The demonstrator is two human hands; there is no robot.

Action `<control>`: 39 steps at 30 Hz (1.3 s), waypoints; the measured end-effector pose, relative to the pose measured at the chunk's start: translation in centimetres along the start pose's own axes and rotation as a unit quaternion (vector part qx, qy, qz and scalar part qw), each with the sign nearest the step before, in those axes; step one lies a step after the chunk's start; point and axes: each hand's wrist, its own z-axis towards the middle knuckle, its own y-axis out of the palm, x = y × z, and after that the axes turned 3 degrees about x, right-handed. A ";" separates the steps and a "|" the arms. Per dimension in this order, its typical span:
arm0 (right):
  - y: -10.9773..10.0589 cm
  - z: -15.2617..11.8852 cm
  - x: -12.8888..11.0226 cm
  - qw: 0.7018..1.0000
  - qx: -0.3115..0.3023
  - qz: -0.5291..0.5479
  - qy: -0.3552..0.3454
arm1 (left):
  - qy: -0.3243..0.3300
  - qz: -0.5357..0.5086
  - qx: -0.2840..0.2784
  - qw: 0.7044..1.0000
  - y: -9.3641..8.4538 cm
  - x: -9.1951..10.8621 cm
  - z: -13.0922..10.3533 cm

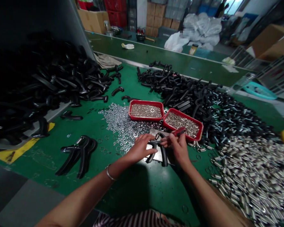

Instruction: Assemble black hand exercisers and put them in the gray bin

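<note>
My left hand is closed on a black curved handle piece over a small metal plate. A second black handle joins it and stands out toward me. In my right hand is a red-handled tool, its tip pointing left at the top of the black pieces. Just behind are two red trays, one with tiny metal parts and one with small pins. Loose washers lie to the left of the plate.
Black handles are heaped at the left, more behind the trays. Metal cylinders cover the right side. Assembled black grips lie at the left front. A ledge runs behind the green table.
</note>
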 end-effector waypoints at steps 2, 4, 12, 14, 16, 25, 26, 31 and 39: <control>0.1 -0.6 0.8 0.999 0.010 -0.030 -0.008 | -0.003 0.000 -0.003 1.000 0.0 0.0 0.1; 0.1 -0.9 1.1 0.999 0.013 -0.046 -0.014 | -0.001 0.000 -0.005 1.000 0.1 0.0 0.1; -0.1 -1.3 0.6 0.992 0.015 -0.119 -0.031 | 0.001 0.002 -0.005 1.000 0.1 -0.2 0.1; 0.0 -1.4 0.4 0.969 -0.016 -0.237 -0.074 | 0.001 0.003 -0.006 1.000 0.1 -0.3 0.1; 0.4 -1.2 0.1 0.923 -0.066 -0.361 -0.118 | 0.004 0.005 -0.007 1.000 0.2 -0.4 0.1; -0.4 -0.8 -4.9 0.893 -0.109 -0.409 -0.156 | 0.023 0.048 0.007 0.999 0.4 1.0 -0.1; -1.5 -1.1 -5.3 0.872 -0.106 -0.448 -0.165 | 0.033 0.055 0.001 0.998 0.2 1.2 -0.1; -9.5 -1.4 -5.5 0.668 -0.212 -0.700 -0.133 | 0.106 0.119 0.019 0.987 -3.1 1.4 3.1; -4.8 3.7 -8.1 0.733 -0.162 -0.621 -0.226 | 0.002 0.420 0.068 0.905 -10.6 -2.3 13.6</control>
